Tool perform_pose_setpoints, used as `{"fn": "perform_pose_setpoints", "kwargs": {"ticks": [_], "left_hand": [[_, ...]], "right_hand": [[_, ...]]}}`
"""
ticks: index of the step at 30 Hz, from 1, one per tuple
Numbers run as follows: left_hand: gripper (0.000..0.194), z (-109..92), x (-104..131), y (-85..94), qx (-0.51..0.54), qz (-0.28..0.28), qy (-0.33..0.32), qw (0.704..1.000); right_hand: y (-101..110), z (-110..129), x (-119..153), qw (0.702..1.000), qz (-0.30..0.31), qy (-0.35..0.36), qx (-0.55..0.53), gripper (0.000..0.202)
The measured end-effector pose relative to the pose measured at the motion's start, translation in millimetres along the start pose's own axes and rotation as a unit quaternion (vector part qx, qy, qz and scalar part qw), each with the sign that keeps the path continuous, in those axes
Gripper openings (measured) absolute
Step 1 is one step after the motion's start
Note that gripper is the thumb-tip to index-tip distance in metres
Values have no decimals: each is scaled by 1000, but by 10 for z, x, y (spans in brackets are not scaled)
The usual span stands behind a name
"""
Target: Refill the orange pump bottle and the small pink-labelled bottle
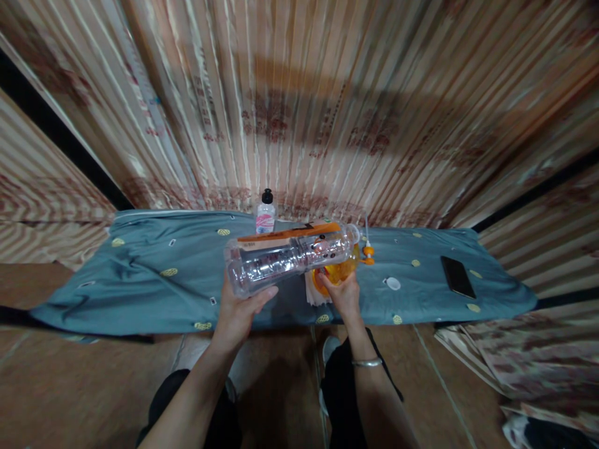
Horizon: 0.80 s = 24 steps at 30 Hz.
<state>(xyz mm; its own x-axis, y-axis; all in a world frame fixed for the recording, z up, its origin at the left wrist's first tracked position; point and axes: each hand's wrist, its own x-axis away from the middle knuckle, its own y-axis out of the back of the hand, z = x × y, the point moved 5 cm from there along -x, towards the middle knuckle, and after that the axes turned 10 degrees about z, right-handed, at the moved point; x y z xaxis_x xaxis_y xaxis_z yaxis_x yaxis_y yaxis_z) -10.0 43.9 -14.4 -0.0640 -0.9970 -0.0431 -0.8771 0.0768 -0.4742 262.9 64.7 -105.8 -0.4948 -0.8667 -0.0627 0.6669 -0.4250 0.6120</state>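
A large clear plastic bottle (pixel 276 265) with an orange label lies nearly level in the air, its uncapped neck pointing right. My left hand (pixel 241 308) is wrapped round its base end, thumb along the underside. Lower right of it, my right hand (pixel 344 292) grips a yellow-orange bottle (pixel 345 269), partly hidden behind the clear one. An orange cap-like piece (pixel 368 251) with a thin clear tube is by the neck of the clear bottle. Under the yellow-orange bottle a white tissue-like piece (pixel 314 294) shows.
A small bottle with a black cap (pixel 265 215) stands at the back of the cloth-covered table (pixel 150 287). To the right are a round white piece (pixel 392 284) and a black phone (pixel 457 277). A patterned curtain (pixel 299 112) hangs behind.
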Motion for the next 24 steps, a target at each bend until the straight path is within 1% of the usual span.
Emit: {"fn": "perform_pose_setpoints", "kwargs": {"ticks": [3, 9, 15, 20, 24], "left_hand": [[91, 6, 6, 9, -6, -28, 19, 999], [102, -16, 28, 7, -15, -48, 32, 998], [94, -10, 13, 13, -24, -40, 17, 999], [99, -24, 16, 24, -20, -44, 2, 999], [101, -19, 18, 17, -12, -35, 4, 999]], "right_hand": [[0, -4, -1, 1000, -5, 3, 0, 76], [8, 9, 1, 1000, -4, 9, -2, 77], [11, 44, 11, 1000, 6, 4, -10, 76], [7, 25, 11, 1000, 2, 3, -4, 75], [2, 3, 1, 1000, -5, 13, -6, 78]]}}
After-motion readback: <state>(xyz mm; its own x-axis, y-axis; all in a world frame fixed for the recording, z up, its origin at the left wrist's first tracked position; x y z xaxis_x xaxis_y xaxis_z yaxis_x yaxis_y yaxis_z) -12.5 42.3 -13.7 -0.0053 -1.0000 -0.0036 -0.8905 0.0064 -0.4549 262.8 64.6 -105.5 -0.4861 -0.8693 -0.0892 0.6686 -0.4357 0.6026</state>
